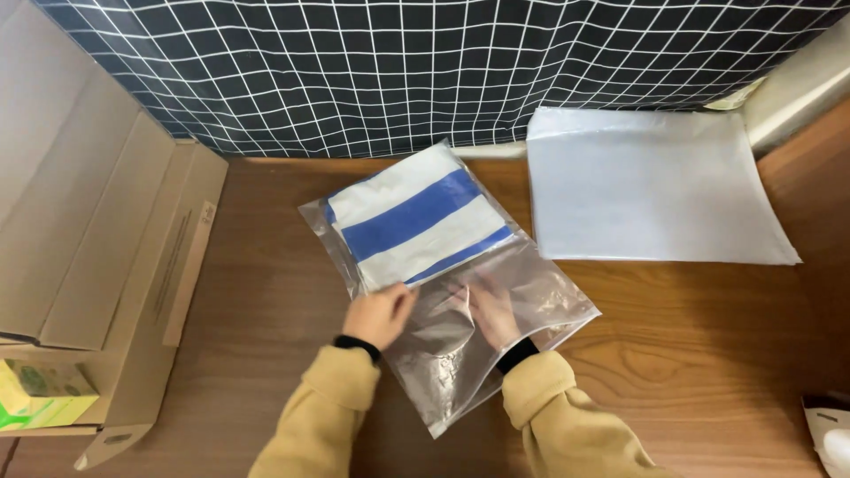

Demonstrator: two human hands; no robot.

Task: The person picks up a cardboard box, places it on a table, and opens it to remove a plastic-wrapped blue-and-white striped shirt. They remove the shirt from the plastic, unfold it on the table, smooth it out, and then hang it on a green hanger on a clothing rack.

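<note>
A folded white cloth with blue stripes (416, 223) lies inside a clear plastic bag (531, 288) on the wooden table (708, 354). The cloth fills the bag's far end. My left hand (376, 316) rests on the bag's near left part, fingers curled against the plastic. My right hand (490, 310) seems to lie inside the bag's open near end, under the clear film, fingers spread flat. Both arms wear tan sleeves with black cuffs.
A stack of clear plastic bags (651, 186) lies at the back right. An open cardboard box (106, 257) stands at the left, with a green and yellow package (40, 394) in front of it. A dark checked cloth (425, 71) hangs behind. A white object (828, 434) sits at the bottom right corner.
</note>
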